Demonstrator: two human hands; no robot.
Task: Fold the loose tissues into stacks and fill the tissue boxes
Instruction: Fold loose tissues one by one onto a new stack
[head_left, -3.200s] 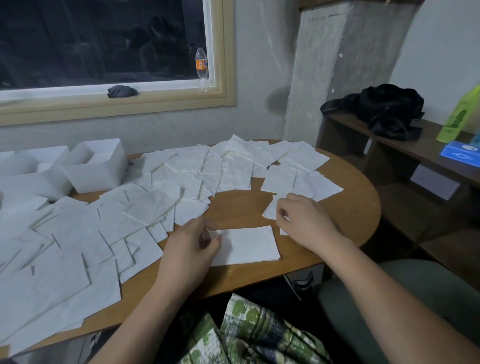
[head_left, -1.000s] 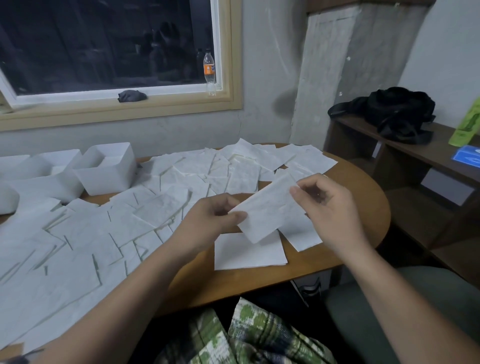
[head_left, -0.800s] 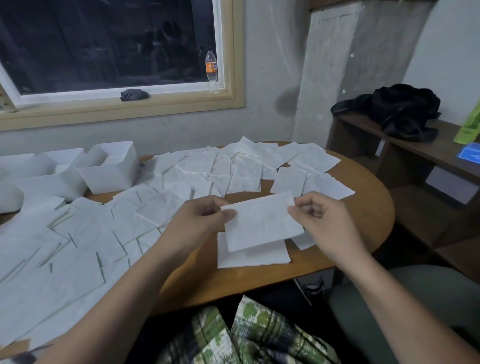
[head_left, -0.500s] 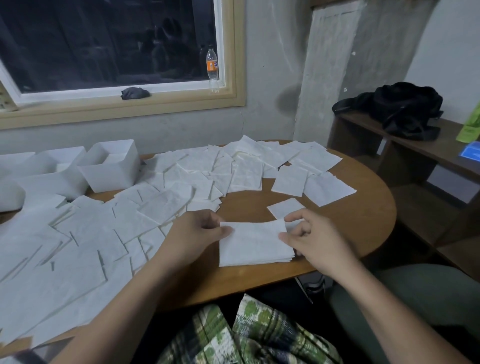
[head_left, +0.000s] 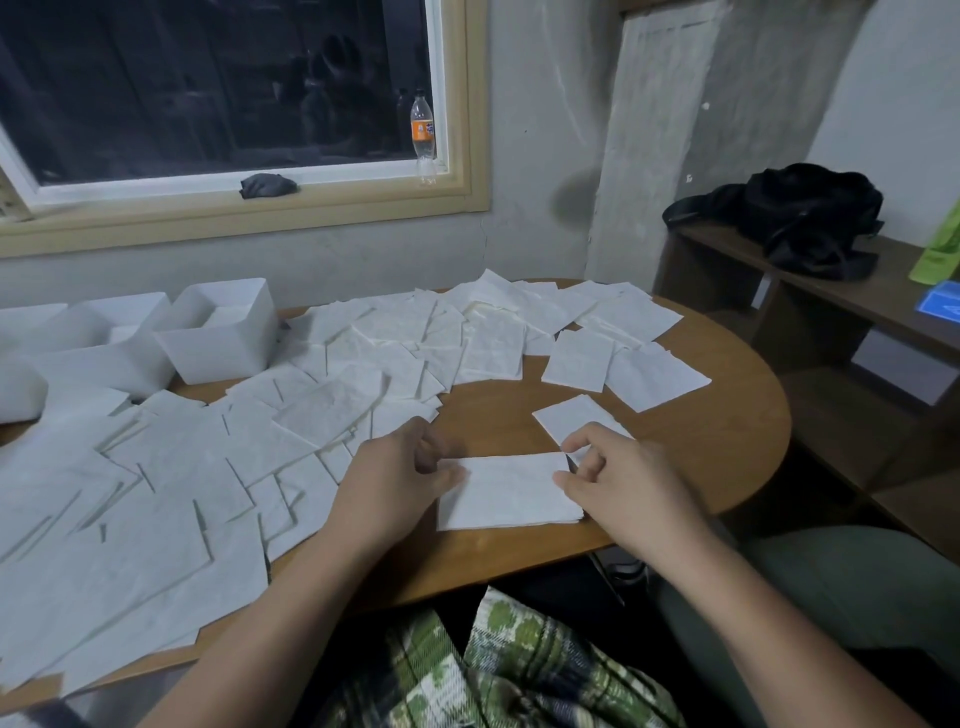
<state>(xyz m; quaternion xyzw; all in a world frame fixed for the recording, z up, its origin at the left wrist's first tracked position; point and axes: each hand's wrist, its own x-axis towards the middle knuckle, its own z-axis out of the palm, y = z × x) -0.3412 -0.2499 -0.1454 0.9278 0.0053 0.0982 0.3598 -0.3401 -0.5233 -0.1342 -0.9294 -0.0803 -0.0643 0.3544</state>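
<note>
A stack of folded white tissues (head_left: 511, 491) lies near the front edge of the round wooden table (head_left: 727, 441). My left hand (head_left: 400, 480) pinches its left edge, thumb on top. Pinching the stack's right edge at the far corner is my right hand (head_left: 623, 486), thumb and forefinger curled. Loose tissues (head_left: 322, 410) cover the left and back of the table in overlapping sheets. One small tissue (head_left: 571, 418) lies just behind the stack. White open tissue boxes (head_left: 218, 332) stand at the back left; the nearest has tissues in it.
A wooden shelf (head_left: 857, 296) to the right carries a black bag (head_left: 789, 218), a green object and a blue box. A plastic bottle (head_left: 423, 135) and a dark cloth (head_left: 267, 185) sit on the window sill. My lap in plaid cloth is under the table's edge.
Both hands lifted a tissue from the right, held it above the table, then lowered it onto the folded stack. They now sit at the stack's two side edges.
</note>
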